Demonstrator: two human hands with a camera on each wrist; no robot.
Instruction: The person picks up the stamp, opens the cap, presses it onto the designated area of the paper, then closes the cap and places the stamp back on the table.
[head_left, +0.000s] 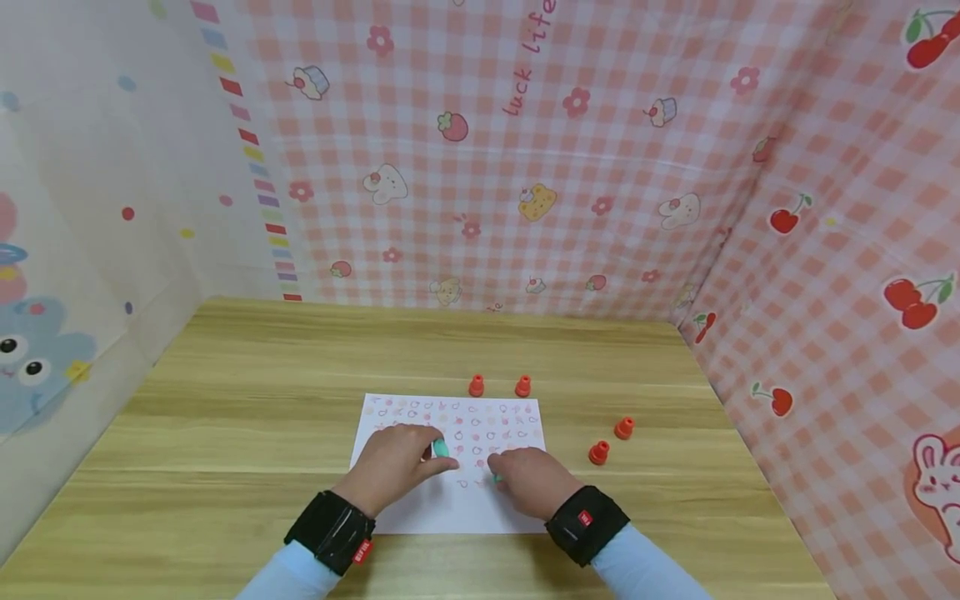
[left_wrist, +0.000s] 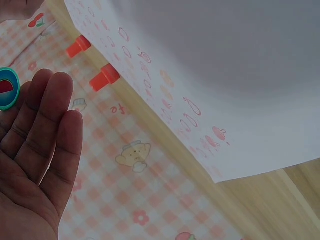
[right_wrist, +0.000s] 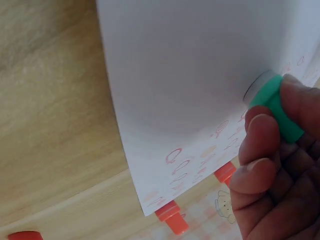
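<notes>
My right hand [head_left: 534, 481] pinches a green stamp [right_wrist: 280, 105] between thumb and fingers. The stamp's pale rim is tilted down at the white sheet of paper [head_left: 450, 517]; whether the whole face touches cannot be told. Over the sheet's left part, my left hand [head_left: 401, 462] holds a round green cap [head_left: 440, 448] between thumb and fingers. In the left wrist view this cap [left_wrist: 7, 89] shows a red shape inside its teal ring, and the thumb is out of sight. Rows of small red, pink and orange prints cover the sheet's far half.
Two red stamps [head_left: 476, 385] stand just past the paper's far edge. Two more red stamps [head_left: 623, 428] are on the wooden table [head_left: 247, 400], right of the sheet. Patterned cloth [head_left: 465, 208] hangs behind the table and along both sides.
</notes>
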